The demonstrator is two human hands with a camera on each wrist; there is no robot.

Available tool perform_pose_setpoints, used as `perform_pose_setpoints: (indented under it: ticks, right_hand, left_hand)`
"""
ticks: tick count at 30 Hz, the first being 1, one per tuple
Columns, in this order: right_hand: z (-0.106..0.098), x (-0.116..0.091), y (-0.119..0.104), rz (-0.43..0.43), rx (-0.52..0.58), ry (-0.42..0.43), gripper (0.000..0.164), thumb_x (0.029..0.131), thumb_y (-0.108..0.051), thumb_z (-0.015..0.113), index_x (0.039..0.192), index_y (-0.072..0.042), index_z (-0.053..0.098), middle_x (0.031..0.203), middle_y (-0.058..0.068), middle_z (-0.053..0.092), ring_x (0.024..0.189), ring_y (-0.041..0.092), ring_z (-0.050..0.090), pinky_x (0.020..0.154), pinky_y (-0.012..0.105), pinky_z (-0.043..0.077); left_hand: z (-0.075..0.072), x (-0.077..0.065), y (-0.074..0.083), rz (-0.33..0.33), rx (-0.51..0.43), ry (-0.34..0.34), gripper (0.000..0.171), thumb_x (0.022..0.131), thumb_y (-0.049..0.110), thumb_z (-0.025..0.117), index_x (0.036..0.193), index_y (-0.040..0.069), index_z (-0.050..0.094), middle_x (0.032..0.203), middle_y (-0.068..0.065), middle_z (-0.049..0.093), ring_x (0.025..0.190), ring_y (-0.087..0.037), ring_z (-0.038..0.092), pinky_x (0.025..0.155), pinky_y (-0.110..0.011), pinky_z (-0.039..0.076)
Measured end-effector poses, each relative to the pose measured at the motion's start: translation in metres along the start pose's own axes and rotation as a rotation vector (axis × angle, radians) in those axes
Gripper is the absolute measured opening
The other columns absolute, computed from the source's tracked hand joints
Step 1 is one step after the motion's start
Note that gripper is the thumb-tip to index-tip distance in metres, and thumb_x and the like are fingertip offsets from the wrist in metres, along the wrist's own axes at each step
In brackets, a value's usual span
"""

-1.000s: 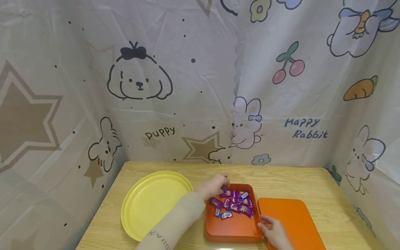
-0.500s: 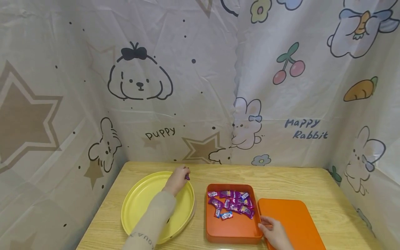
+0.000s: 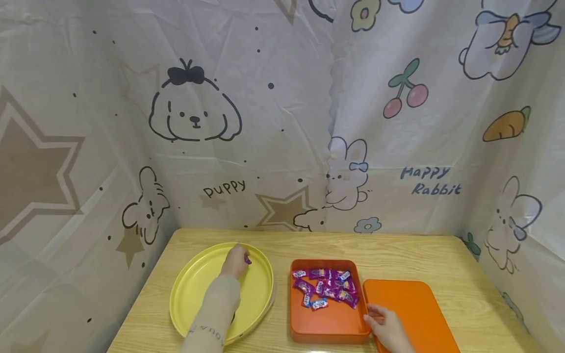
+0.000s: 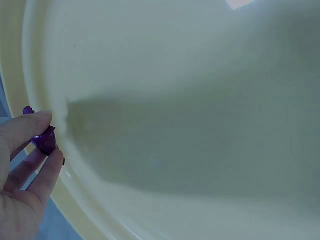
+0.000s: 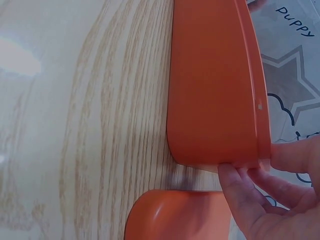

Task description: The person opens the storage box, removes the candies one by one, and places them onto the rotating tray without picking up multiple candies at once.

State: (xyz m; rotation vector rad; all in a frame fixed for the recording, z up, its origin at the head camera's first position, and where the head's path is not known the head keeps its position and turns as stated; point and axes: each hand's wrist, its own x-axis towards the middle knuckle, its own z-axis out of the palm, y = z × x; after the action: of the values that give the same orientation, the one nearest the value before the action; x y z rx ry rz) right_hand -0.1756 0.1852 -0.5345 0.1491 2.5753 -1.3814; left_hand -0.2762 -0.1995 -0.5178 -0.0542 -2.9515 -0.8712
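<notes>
My left hand [image 3: 234, 264] is over the far part of a round yellow tray [image 3: 190, 299]. Its thumb and fingers pinch a purple-wrapped candy [image 4: 46, 142], and the left wrist view shows it above the tray's rim. An orange box [image 3: 328, 323] stands to the right of the tray. Inside it lie several wrapped candies [image 3: 330, 293], mostly purple, some with blue and white ends. My right hand [image 3: 388, 328] grips the box's right wall near the front corner, thumb at the rim and fingers against the outside.
A flat orange lid [image 3: 415, 306] lies on the wooden table [image 3: 282, 245], just right of the box and partly under my right hand. A printed curtain [image 3: 273, 122] hangs behind and at both sides of the table.
My left hand has lifted a candy from the box's far left corner and carried it leftward over the yellow tray. The right hand stays at the box wall.
</notes>
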Motion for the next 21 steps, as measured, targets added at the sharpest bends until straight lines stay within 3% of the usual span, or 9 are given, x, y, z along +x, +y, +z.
perform_pose_setpoints:
  ticks: [13,21]
  right_hand:
    - [-0.001,-0.003,-0.002,-0.020,-0.004,0.012,0.036,0.087,-0.005,0.059,0.114,0.016,0.052,0.096,0.021,0.061,0.085,0.034,0.062,0.067,0.037,0.054]
    - [-0.001,-0.003,-0.001,-0.017,0.001,0.009,0.036,0.087,-0.006,0.058,0.115,0.017,0.051,0.096,0.021,0.061,0.085,0.034,0.062,0.067,0.037,0.054]
  left_hand:
    - [0.013,-0.004,-0.010,-0.090,-0.089,-0.018,0.031,0.072,-0.013,0.063,0.103,-0.014,0.059,0.089,-0.017,0.051,0.083,-0.031,0.056,0.080,-0.042,0.049]
    - [0.014,-0.006,-0.008,-0.082,-0.049,-0.033,0.011,0.073,-0.006,0.069,0.080,-0.005,0.061,0.086,-0.016,0.050,0.077,-0.027,0.054,0.073,-0.039,0.051]
